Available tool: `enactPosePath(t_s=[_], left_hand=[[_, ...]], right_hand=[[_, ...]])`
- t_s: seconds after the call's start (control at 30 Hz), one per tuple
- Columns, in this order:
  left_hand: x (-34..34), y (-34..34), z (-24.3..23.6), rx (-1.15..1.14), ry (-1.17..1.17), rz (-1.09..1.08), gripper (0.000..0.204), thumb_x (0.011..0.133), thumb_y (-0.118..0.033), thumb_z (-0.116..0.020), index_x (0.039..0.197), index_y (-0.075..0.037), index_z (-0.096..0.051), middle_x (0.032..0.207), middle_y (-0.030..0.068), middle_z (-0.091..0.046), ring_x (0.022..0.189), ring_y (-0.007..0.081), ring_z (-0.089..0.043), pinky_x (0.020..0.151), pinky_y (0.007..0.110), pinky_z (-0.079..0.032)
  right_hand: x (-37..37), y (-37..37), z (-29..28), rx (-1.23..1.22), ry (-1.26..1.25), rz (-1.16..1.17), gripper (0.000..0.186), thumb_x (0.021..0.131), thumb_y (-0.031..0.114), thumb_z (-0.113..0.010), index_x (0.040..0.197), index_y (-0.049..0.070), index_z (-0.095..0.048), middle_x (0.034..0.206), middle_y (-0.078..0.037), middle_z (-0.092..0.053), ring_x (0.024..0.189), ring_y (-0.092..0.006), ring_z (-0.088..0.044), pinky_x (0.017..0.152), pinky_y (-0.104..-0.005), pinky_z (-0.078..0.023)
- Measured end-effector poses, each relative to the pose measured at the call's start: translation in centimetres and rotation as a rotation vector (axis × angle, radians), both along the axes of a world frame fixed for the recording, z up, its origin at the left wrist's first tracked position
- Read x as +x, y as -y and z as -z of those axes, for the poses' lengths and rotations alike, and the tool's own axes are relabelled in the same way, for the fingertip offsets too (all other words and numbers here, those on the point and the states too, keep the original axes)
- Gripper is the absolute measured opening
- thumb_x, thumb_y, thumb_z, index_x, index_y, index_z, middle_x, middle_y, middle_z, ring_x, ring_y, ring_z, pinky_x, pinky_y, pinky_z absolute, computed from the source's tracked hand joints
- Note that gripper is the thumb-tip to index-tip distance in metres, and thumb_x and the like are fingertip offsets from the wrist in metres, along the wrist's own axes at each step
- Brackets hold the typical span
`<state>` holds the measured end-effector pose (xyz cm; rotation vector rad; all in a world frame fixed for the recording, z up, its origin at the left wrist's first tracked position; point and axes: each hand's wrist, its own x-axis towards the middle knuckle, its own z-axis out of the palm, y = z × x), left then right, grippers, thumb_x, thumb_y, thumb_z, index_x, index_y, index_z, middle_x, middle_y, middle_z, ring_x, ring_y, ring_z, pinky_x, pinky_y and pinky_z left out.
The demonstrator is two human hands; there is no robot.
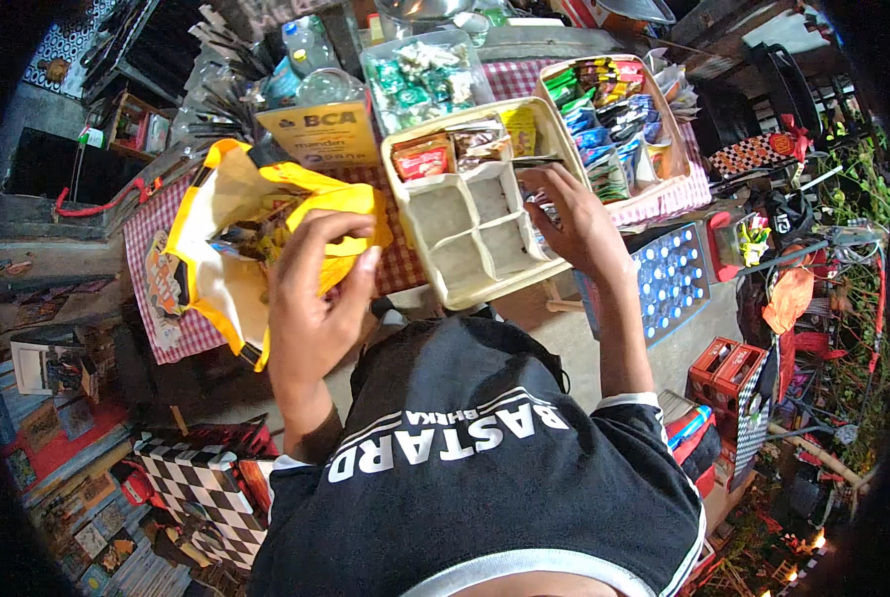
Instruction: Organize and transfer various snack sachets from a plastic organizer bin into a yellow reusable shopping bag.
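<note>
Over the yellow plastic bag (340, 271) is my left hand (315, 298), its thumb and fingers bent but apart, with nothing visible between them. The bag gapes toward the left and shows a white lining and some dark packets inside. My right hand (586, 231) reaches into the right side of a cream divided tray (445, 291). Its fingers curl round small sachets (543, 211) in a right-hand compartment, partly hiding them. Other compartments along the tray's far side hold red sachets (424, 160), brown sachets (479, 142) and yellow sachets (520, 131).
Behind the tray stands a clear tub (427, 85) of green and white wrapped pieces. At its right is a box (619, 124) of colourful sachets. A brown sign (317, 132) stands behind the bag. A crate (669, 279) of blue-capped bottles sits beyond my right forearm.
</note>
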<state>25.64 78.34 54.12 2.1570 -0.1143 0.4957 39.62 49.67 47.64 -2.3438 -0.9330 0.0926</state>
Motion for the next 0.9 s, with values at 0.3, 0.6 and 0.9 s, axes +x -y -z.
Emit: enactPosePath(t_s=[0.3, 0.6, 0.9], left_hand=[[6.9, 11.3, 10.7, -0.157, -0.443, 0.318, 0.019, 0.095, -0.008, -0.067, 0.113, -0.001, -0.063, 0.102, 0.0095, -0.068, 0.098, 0.0173, -0.066, 0.088, 0.034, -0.052], [8.3, 16.0, 17.1, 0.015, -0.426, 0.225, 0.028, 0.094, -0.016, -0.069, 0.118, -0.004, -0.061, 0.114, 0.0120, -0.067, 0.102, 0.0249, -0.066, 0.083, 0.036, -0.053], [8.6, 18.1, 18.6, 0.003, -0.404, 0.072, 0.033, 0.091, -0.013, -0.070, 0.119, -0.001, -0.060, 0.117, 0.0168, -0.067, 0.109, 0.0334, -0.065, 0.095, 0.042, -0.050]], right_hand=[[2.3, 8.0, 8.2, -0.127, -0.017, -0.090, 0.035, 0.084, 0.010, -0.069, 0.117, 0.005, -0.059, 0.107, -0.017, -0.065, 0.100, -0.0392, -0.064, 0.085, -0.0459, -0.052], [3.3, 8.8, 10.5, -0.041, 0.102, -0.259, 0.043, 0.080, 0.008, -0.065, 0.122, 0.002, -0.054, 0.109, -0.013, -0.061, 0.107, -0.0334, -0.062, 0.090, -0.0428, -0.052], [4.8, 8.7, 12.4, -0.075, 0.197, -0.387, 0.031, 0.085, 0.008, -0.058, 0.115, 0.002, -0.055, 0.107, -0.013, -0.062, 0.102, -0.0297, -0.065, 0.086, -0.0414, -0.053]])
